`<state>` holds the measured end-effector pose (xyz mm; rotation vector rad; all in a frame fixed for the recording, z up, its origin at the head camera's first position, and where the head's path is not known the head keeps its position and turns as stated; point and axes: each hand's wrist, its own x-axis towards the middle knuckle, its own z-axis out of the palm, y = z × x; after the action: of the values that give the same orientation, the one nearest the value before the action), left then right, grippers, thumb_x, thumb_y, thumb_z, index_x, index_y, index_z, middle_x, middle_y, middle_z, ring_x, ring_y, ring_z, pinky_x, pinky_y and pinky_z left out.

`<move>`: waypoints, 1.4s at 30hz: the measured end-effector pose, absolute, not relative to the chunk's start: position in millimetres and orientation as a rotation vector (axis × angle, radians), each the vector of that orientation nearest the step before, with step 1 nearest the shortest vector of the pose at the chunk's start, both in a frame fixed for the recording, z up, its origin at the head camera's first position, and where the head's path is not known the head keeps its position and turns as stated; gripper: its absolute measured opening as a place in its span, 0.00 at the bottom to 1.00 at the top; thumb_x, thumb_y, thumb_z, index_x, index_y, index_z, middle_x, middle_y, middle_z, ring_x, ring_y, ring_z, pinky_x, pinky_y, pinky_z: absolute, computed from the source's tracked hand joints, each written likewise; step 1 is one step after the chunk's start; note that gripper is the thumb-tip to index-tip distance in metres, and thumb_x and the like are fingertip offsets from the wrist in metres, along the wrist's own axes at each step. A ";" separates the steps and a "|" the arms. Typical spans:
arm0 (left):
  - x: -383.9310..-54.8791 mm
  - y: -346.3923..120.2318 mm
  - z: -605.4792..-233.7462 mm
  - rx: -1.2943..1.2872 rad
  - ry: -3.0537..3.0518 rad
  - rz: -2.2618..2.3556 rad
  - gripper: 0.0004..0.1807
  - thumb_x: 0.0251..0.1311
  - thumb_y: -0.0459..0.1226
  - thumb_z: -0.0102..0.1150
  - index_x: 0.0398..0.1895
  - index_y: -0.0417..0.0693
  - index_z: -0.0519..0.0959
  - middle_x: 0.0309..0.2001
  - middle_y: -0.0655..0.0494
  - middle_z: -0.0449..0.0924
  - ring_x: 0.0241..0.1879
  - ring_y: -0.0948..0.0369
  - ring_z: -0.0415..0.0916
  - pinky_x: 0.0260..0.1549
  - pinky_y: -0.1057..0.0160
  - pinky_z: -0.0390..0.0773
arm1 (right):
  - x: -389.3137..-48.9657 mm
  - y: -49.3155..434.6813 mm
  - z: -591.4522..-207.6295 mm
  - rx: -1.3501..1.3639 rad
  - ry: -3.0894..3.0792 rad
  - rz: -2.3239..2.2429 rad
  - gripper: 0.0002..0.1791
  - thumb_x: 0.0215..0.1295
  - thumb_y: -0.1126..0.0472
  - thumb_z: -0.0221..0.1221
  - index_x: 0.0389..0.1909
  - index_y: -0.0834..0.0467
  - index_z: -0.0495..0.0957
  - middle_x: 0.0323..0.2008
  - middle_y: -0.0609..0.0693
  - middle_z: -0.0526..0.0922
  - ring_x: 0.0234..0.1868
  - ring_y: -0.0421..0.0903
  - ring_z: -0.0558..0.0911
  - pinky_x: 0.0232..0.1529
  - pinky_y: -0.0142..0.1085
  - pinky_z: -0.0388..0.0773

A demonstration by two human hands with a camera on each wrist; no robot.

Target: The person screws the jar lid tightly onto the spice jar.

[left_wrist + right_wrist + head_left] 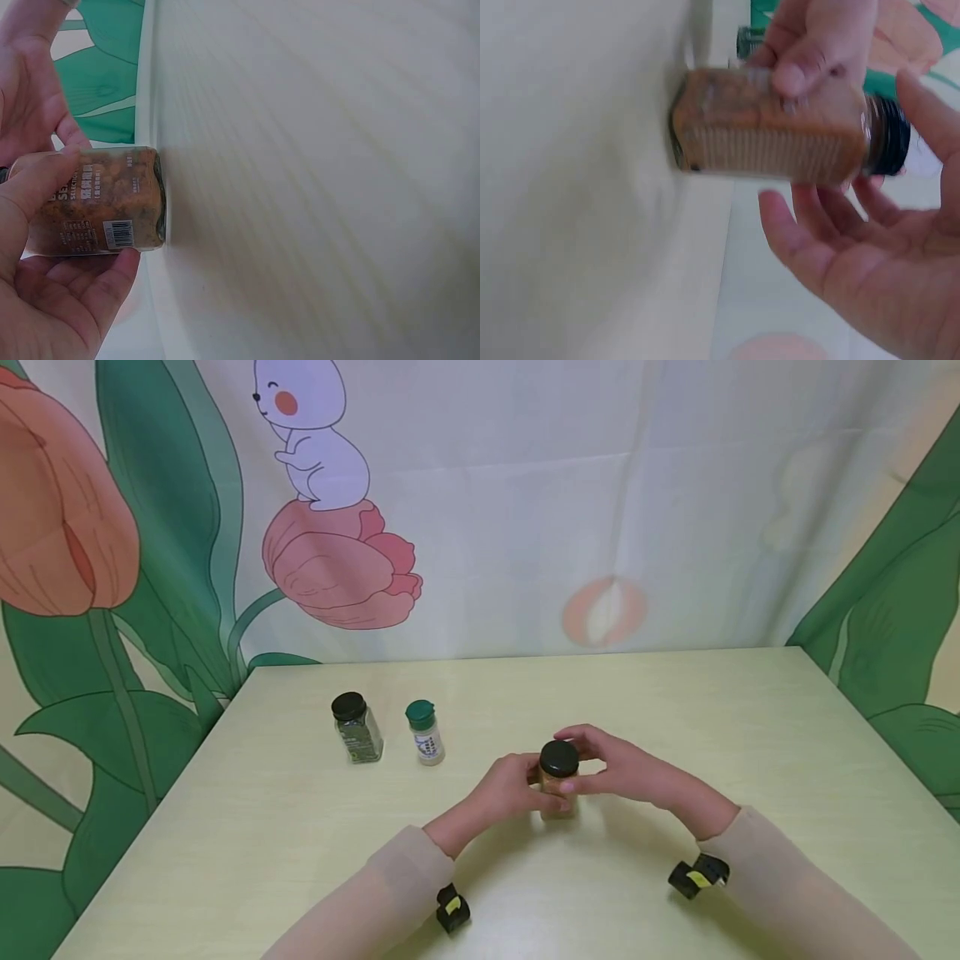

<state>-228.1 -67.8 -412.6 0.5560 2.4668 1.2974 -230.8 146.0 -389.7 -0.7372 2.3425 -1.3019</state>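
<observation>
A square glass spice jar (558,803) of orange-brown seasoning with a black lid (559,758) stands upright, its base right at the table surface. My left hand (510,787) grips its body, thumb across the front and fingers behind; a printed label and barcode show in the left wrist view. On the other side, my right hand (618,767) surrounds the jar loosely near the lid. In the right wrist view the fingers (802,247) of that hand are spread beside the jar (761,139), not curled round it.
Left of the hands stand a black-lidded jar of green dried herbs (362,737) and a small green-capped shaker (426,735). The pale wooden table (300,852) ends at a printed curtain (487,527) behind. Black wrist cameras (697,875) sit below both sleeves.
</observation>
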 end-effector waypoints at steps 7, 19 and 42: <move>-229.7 -67.2 -414.2 0.547 2.465 1.287 0.23 0.54 0.37 0.76 0.53 0.38 0.82 0.53 0.44 0.88 0.59 0.49 0.83 0.63 0.50 0.79 | -249.1 158.3 -382.5 -0.810 2.200 -1.188 0.41 0.69 0.53 0.66 0.76 0.60 0.59 0.69 0.62 0.75 0.73 0.64 0.69 0.70 0.63 0.69; -228.7 -67.7 -412.6 0.530 2.483 1.272 0.24 0.54 0.37 0.77 0.53 0.37 0.82 0.52 0.44 0.88 0.57 0.50 0.84 0.62 0.50 0.80 | -270.9 156.2 -367.8 -0.904 2.058 -1.074 0.36 0.71 0.58 0.63 0.75 0.62 0.62 0.71 0.61 0.73 0.73 0.61 0.72 0.74 0.59 0.67; -230.8 -66.8 -416.1 0.565 2.484 1.269 0.23 0.55 0.38 0.76 0.52 0.38 0.83 0.51 0.45 0.89 0.54 0.52 0.84 0.60 0.53 0.81 | -269.3 154.2 -368.5 -0.883 2.118 -1.078 0.27 0.70 0.59 0.64 0.68 0.58 0.72 0.61 0.55 0.82 0.65 0.50 0.78 0.69 0.48 0.71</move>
<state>-230.8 -66.8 -416.1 0.5652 2.4843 1.2688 -269.3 154.2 -368.5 -0.8826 2.1179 -1.0782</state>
